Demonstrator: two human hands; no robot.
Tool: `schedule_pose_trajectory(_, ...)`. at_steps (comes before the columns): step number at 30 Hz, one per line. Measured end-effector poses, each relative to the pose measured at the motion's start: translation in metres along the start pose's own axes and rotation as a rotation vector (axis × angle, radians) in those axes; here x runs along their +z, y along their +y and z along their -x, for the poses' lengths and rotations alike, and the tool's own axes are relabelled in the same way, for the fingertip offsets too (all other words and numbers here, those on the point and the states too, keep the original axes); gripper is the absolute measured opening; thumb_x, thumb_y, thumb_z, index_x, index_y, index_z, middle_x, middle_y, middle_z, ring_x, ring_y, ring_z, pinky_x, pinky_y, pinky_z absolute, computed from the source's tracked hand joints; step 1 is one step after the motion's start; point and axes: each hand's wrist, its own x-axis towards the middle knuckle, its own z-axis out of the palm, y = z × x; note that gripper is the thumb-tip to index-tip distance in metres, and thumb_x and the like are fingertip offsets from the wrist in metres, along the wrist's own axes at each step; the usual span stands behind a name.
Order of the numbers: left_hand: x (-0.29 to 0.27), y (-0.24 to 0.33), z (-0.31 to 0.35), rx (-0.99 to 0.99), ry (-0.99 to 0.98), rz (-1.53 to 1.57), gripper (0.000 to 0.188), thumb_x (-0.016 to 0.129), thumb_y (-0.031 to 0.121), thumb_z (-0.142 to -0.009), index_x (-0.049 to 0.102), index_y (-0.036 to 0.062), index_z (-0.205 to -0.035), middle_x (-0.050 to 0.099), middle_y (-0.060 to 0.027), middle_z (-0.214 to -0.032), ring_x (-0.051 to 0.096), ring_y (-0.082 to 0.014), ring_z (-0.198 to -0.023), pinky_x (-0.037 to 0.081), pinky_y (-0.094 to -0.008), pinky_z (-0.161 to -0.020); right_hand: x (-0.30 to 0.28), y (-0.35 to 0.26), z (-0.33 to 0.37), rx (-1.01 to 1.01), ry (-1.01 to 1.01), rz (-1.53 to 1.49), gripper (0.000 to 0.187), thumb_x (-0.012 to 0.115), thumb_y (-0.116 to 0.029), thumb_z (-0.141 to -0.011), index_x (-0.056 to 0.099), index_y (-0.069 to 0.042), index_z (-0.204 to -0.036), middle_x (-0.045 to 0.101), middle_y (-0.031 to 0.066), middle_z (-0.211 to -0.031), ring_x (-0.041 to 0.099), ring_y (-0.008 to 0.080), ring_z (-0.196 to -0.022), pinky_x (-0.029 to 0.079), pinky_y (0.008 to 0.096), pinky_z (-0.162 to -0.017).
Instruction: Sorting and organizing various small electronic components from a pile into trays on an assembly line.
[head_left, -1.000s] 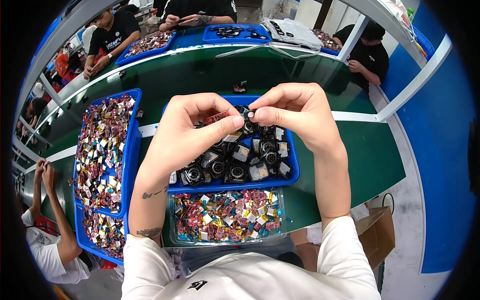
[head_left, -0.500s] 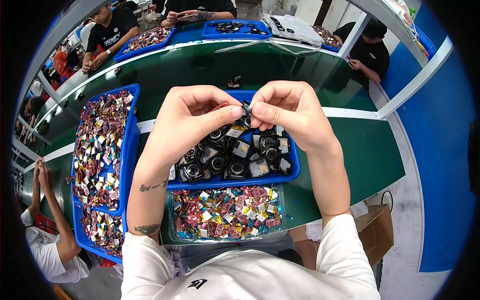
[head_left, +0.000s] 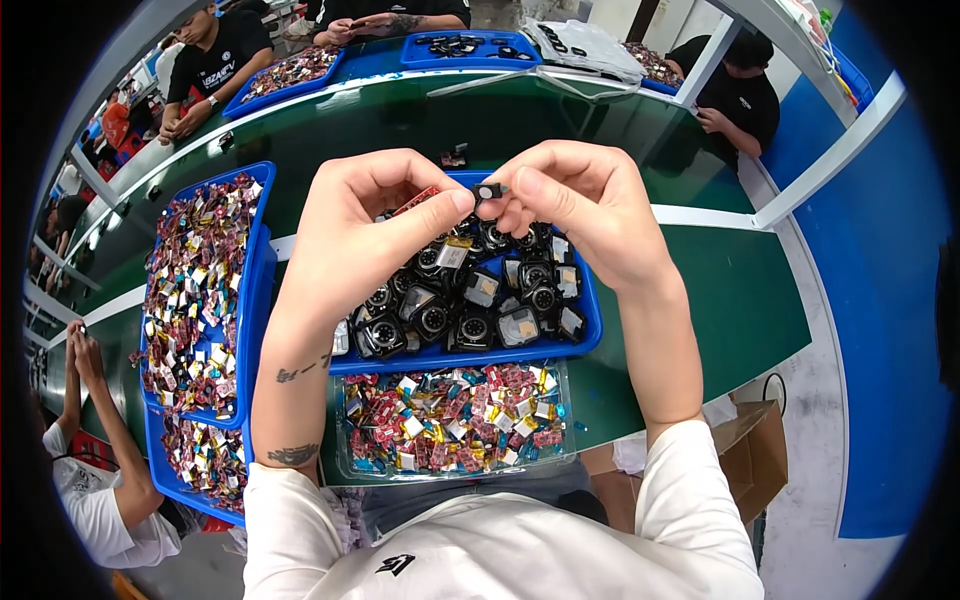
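Note:
My left hand (head_left: 375,220) is raised over the blue tray of watch cases, its thumb and fingers closed on a small red circuit board (head_left: 417,200). Between the fingertips of both hands sits a small black square part (head_left: 487,191) with a pale round spot. My right hand (head_left: 585,205) pinches near the right side of that part; whether it is joined to the red board is hidden. Beneath the hands, the blue tray (head_left: 590,340) holds black watch cases (head_left: 472,330). A white and yellow battery (head_left: 455,252) shows below my left thumb; I cannot tell whether it hangs or lies.
Nearest me, a clear tray (head_left: 345,455) holds red boards and batteries. Blue trays (head_left: 265,190) of similar parts stand at left. A white frame post (head_left: 830,165) rises at right, above a cardboard box (head_left: 755,460). Co-workers sit across the green table (head_left: 720,290) and at left.
Both hands have risen slightly and moved a little apart. The black square part now shows its flat face between the fingertips, and more of the red board is visible.

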Motion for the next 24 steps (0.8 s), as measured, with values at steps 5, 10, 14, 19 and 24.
schedule_pose_trajectory(5, 0.005, 0.003, 0.002, -0.028, 0.025, 0.034, 0.011, 0.071, 0.008, -0.081, 0.069, -0.0011, -0.085, 0.066, -0.0016, -0.074, 0.056, -0.004, -0.068, 0.044, -0.0177, -0.061, 0.004, 0.005, 0.003, -0.221, 0.171, 0.318, 0.014, 0.07, -0.009, -0.083, 0.068, 0.003, -0.089, 0.068, 0.007, -0.078, 0.062, 0.0075, -0.069, 0.051, 0.0207, -0.063)
schedule_pose_trajectory(10, 0.006, 0.003, 0.002, -0.017, -0.006, 0.054, 0.006, 0.069, 0.006, -0.082, 0.067, 0.0001, -0.084, 0.064, -0.0006, -0.078, 0.059, -0.0054, -0.073, 0.046, -0.0196, -0.068, -0.001, -0.001, 0.003, -0.099, 0.119, 0.295, 0.017, 0.069, -0.013, -0.085, 0.068, 0.003, -0.09, 0.068, 0.0068, -0.077, 0.062, 0.0078, -0.069, 0.051, 0.0211, -0.063)
schedule_pose_trajectory(14, 0.004, 0.002, 0.002, -0.01, -0.001, 0.114, 0.008, 0.069, 0.008, -0.083, 0.067, 0.0006, -0.085, 0.064, -0.0002, -0.078, 0.058, -0.0051, -0.073, 0.046, -0.0195, -0.068, -0.003, -0.008, 0.003, -0.06, 0.091, 0.243, 0.019, 0.067, -0.017, -0.087, 0.068, 0.002, -0.09, 0.068, 0.0064, -0.077, 0.062, 0.008, -0.069, 0.05, 0.021, -0.062)
schedule_pose_trajectory(19, 0.005, 0.001, 0.001, -0.028, -0.008, 0.118, 0.01, 0.068, 0.009, -0.083, 0.066, 0.0, -0.086, 0.064, -0.0004, -0.078, 0.058, -0.0052, -0.072, 0.046, -0.0197, -0.069, -0.003, -0.006, 0.005, -0.058, 0.072, 0.256, 0.018, 0.066, -0.016, -0.088, 0.067, 0.001, -0.09, 0.066, 0.0045, -0.076, 0.061, 0.0071, -0.069, 0.049, 0.0204, -0.062)
schedule_pose_trajectory(24, 0.007, -0.006, -0.002, -0.034, -0.025, 0.129, 0.01, 0.069, 0.008, -0.083, 0.067, -0.0009, -0.087, 0.065, -0.0015, -0.079, 0.059, -0.0056, -0.073, 0.047, -0.0197, -0.068, 0.0, -0.002, 0.004, -0.023, -0.02, 0.15, 0.015, 0.062, -0.013, -0.089, 0.065, 0.001, -0.089, 0.064, 0.0018, -0.074, 0.058, 0.0054, -0.069, 0.047, 0.0201, -0.062)
